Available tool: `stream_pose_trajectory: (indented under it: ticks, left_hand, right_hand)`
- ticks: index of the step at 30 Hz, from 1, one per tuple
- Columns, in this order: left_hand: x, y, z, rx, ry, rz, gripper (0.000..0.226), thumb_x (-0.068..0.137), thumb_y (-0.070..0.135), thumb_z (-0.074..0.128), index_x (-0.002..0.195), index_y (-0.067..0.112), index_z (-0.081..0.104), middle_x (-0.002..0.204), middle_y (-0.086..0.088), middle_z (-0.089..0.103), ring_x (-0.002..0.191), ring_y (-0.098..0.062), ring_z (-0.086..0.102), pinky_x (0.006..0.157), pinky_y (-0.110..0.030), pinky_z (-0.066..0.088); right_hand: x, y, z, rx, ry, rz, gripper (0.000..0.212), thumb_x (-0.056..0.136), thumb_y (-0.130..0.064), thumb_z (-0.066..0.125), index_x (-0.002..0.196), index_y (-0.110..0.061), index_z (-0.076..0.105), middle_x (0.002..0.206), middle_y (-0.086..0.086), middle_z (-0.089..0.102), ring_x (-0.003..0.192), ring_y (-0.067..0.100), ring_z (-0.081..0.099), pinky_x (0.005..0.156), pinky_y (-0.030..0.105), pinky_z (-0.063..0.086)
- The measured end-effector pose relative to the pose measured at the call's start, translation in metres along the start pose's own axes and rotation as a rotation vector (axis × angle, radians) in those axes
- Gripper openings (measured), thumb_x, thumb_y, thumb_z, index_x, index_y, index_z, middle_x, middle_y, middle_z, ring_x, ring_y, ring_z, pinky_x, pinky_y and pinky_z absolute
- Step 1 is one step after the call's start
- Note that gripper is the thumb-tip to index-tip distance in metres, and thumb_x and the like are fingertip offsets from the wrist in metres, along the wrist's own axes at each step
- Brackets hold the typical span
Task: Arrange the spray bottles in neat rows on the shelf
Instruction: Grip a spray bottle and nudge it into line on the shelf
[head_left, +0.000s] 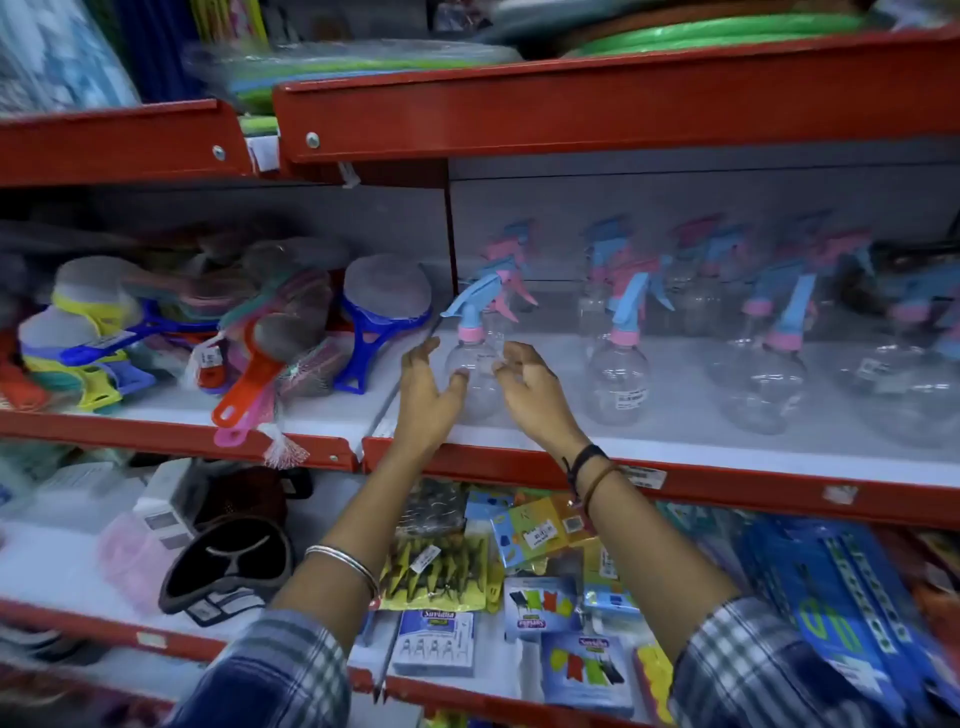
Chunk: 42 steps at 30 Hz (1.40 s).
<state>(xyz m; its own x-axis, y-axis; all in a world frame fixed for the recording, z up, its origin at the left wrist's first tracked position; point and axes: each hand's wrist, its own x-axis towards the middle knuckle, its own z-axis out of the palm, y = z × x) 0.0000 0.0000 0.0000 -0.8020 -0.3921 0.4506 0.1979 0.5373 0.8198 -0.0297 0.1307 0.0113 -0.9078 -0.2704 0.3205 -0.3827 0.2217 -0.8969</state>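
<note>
Clear round spray bottles with blue and pink trigger heads stand on the white shelf (675, 447) with a red front edge. The leftmost front bottle (475, 364) stands upright between my two hands. My left hand (423, 392) is at its left side, fingers spread, thumb touching or nearly touching the bottle. My right hand (530, 384) is at its right side, fingers curled and apart. Neither hand clearly grips it. Another bottle (618, 374) stands to the right, then a third (763, 384), with several more blurred behind them.
A red upright divider (452, 249) bounds the bottle bay on the left. Beyond it lie colourful strainers and brushes (249, 332). The red shelf above (597, 109) overhangs. The shelf below holds clothes-peg packs (436, 566) and blue packets (841, 613).
</note>
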Motion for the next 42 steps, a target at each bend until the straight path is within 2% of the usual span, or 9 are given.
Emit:
stream_pose_trajectory:
  ticks: [7, 12, 17, 29, 32, 34, 37, 40, 42]
  left_hand:
    - [0.022, -0.019, -0.014, -0.026, -0.284, -0.086, 0.071, 0.079, 0.022, 0.068, 0.138, 0.011, 0.030, 0.146, -0.009, 0.036, 0.130, -0.026, 0.039, 0.108, -0.039, 0.035]
    - [0.022, -0.014, -0.024, -0.062, -0.349, -0.053, 0.065, 0.073, 0.026, 0.074, 0.128, 0.015, 0.041, 0.130, -0.008, 0.050, 0.113, -0.026, 0.053, 0.090, -0.037, 0.049]
    - [0.005, -0.005, -0.037, -0.069, -0.371, -0.030, 0.062, 0.073, 0.030, 0.074, 0.125, 0.018, 0.043, 0.128, -0.004, 0.052, 0.109, -0.022, 0.056, 0.091, -0.037, 0.050]
    - [-0.020, -0.004, -0.048, -0.061, -0.439, -0.014, 0.061, 0.081, 0.021, 0.066, 0.134, 0.019, 0.036, 0.138, -0.005, 0.045, 0.122, -0.023, 0.048, 0.088, -0.029, 0.044]
    - [-0.026, -0.006, -0.046, -0.003, -0.399, -0.007, 0.066, 0.081, 0.024, 0.065, 0.137, 0.019, 0.030, 0.144, -0.006, 0.037, 0.128, -0.022, 0.041, 0.098, -0.034, 0.041]
    - [-0.041, -0.004, -0.045, 0.068, -0.185, 0.062, 0.066, 0.080, 0.025, 0.064, 0.135, 0.016, 0.030, 0.142, -0.007, 0.035, 0.129, -0.020, 0.036, 0.105, -0.036, 0.035]
    - [-0.073, 0.005, -0.033, 0.073, 0.179, 0.315, 0.039, 0.080, 0.021, 0.058, 0.116, 0.014, 0.042, 0.115, -0.002, 0.041, 0.109, -0.012, 0.037, 0.095, -0.029, 0.037]
    - [-0.089, 0.020, -0.002, 0.157, 0.003, 0.616, 0.022, 0.082, 0.019, 0.053, 0.103, 0.013, 0.049, 0.104, -0.002, 0.048, 0.101, -0.010, 0.039, 0.088, -0.024, 0.037]
    - [-0.084, 0.033, 0.024, 0.150, -0.177, 0.627, 0.020, 0.083, 0.016, 0.052, 0.103, 0.012, 0.050, 0.105, -0.005, 0.050, 0.101, -0.013, 0.040, 0.088, -0.026, 0.037]
  right_hand:
    - [0.016, 0.003, 0.015, 0.005, -0.089, 0.207, 0.048, 0.098, -0.033, 0.036, 0.143, -0.017, 0.032, 0.151, 0.006, 0.035, 0.135, 0.024, 0.037, 0.103, 0.029, 0.030]
    - [0.005, 0.000, 0.020, 0.002, -0.018, 0.149, 0.037, 0.098, -0.028, 0.039, 0.131, -0.013, 0.046, 0.136, 0.009, 0.051, 0.123, 0.024, 0.048, 0.093, 0.025, 0.034]
    - [-0.016, -0.011, 0.015, -0.047, 0.011, 0.057, 0.035, 0.097, -0.029, 0.041, 0.125, -0.011, 0.051, 0.107, -0.001, 0.054, 0.099, 0.015, 0.050, 0.085, 0.025, 0.037]
    - [-0.045, -0.020, 0.017, -0.154, 0.008, 0.085, 0.037, 0.096, -0.029, 0.045, 0.124, -0.005, 0.050, 0.111, 0.009, 0.059, 0.094, 0.017, 0.051, 0.082, 0.025, 0.039]
    - [-0.049, -0.018, 0.014, -0.161, 0.006, 0.096, 0.040, 0.095, -0.032, 0.047, 0.124, -0.005, 0.051, 0.107, 0.005, 0.059, 0.098, 0.018, 0.055, 0.080, 0.023, 0.039]
    - [-0.055, -0.016, 0.007, -0.126, 0.069, 0.062, 0.039, 0.094, -0.031, 0.049, 0.123, -0.005, 0.052, 0.106, 0.003, 0.058, 0.097, 0.015, 0.055, 0.076, 0.015, 0.042]
    - [-0.065, -0.005, -0.013, -0.067, 0.266, -0.034, 0.026, 0.093, -0.024, 0.051, 0.112, -0.008, 0.058, 0.101, 0.002, 0.061, 0.084, 0.006, 0.056, 0.067, -0.002, 0.039]
    - [-0.064, 0.006, -0.044, -0.043, 0.501, -0.065, 0.017, 0.093, -0.021, 0.051, 0.105, -0.011, 0.058, 0.099, 0.005, 0.062, 0.083, 0.013, 0.057, 0.067, 0.004, 0.041]
    - [-0.056, 0.013, -0.066, -0.083, 0.599, -0.055, 0.016, 0.093, -0.018, 0.049, 0.104, -0.009, 0.057, 0.104, 0.010, 0.061, 0.084, 0.015, 0.055, 0.066, 0.003, 0.039]
